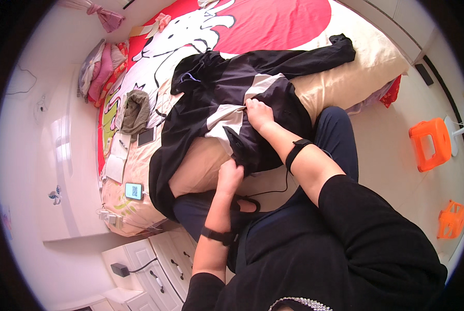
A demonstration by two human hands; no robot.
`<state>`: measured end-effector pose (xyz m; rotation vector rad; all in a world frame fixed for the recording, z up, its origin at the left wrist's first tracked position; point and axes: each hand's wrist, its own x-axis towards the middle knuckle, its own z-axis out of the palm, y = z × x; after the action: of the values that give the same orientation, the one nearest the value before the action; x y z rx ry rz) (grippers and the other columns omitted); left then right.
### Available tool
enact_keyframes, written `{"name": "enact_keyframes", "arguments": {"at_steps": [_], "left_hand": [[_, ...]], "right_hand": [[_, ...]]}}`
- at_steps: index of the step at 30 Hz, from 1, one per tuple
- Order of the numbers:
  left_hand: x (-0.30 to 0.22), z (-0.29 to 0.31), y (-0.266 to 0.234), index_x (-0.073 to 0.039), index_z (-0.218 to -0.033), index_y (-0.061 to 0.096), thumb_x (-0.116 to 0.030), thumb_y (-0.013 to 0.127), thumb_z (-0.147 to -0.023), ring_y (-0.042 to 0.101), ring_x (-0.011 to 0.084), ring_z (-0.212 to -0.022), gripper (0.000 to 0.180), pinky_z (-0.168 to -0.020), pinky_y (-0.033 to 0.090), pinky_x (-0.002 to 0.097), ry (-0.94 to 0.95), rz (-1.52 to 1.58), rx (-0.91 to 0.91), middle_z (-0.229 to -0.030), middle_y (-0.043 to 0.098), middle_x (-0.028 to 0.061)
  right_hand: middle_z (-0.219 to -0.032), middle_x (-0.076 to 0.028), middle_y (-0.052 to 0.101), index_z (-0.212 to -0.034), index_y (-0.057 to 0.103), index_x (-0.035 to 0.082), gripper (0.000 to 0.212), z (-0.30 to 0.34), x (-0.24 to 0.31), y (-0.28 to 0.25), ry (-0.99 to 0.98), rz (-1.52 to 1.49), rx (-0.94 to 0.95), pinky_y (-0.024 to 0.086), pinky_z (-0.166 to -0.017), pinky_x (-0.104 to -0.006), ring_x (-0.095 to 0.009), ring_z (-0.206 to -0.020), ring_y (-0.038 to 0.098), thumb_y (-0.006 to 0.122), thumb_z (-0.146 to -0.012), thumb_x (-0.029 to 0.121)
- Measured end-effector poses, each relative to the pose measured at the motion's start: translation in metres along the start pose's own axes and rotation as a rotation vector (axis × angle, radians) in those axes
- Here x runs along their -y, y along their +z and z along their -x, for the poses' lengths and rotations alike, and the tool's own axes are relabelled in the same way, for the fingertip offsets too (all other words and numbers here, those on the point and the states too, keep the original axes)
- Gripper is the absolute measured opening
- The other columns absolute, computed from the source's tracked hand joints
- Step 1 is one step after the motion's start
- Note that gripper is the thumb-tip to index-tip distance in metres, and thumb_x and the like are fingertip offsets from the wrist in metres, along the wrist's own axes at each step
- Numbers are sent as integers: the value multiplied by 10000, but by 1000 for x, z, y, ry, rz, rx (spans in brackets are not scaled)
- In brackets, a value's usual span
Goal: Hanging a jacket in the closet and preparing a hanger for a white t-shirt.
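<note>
A black hooded jacket [226, 83] with white panels lies spread over the near side of the bed, one sleeve stretched out to the far right. My left hand [231, 176] is closed on the jacket's near black edge, where the cloth bunches up. Farther up, my right hand [260, 113] pinches the jacket where the white panels meet along its front. The fingertips of both hands are partly hidden, so any small zip part between them cannot be made out. A blue-violet drawstring [190, 78] shows near the hood.
The bed [273, 26] has a red and white patterned cover. On its left side lie an olive knitted cloth [135, 111], an open notebook [117, 158], a dark-screened device [147, 136] and a lit phone [134, 191]. Orange stools [430, 145] stand right; white drawers [162, 267] stand lower left.
</note>
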<state>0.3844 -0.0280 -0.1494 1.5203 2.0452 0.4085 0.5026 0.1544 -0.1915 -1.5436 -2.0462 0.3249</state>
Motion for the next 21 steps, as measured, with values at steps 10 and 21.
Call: {"name": "enact_keyframes", "arguments": {"at_steps": [10,21], "left_hand": [[-18,46,-48,29,-1061,631,-20,600,-869,606,99,-861,201,-812,471,253,68,966,115,-996,662,40],[-22,35,-60,24,-1140,588,-123,503,-964,637,157,-927,245,-818,516,293,129,1301,-1,-1068,653,93]], "right_hand": [[-976,-138,592,-963,621,63,261,-13,36,-71,-427,-507,-49,444,-900,-392,-327,-1004,554,655,-747,206],[-1010,-144,649,-984,602,38,301,29,40,-135,-475,-403,638,480,-820,-372,-319,-955,620,649,-688,19]]}}
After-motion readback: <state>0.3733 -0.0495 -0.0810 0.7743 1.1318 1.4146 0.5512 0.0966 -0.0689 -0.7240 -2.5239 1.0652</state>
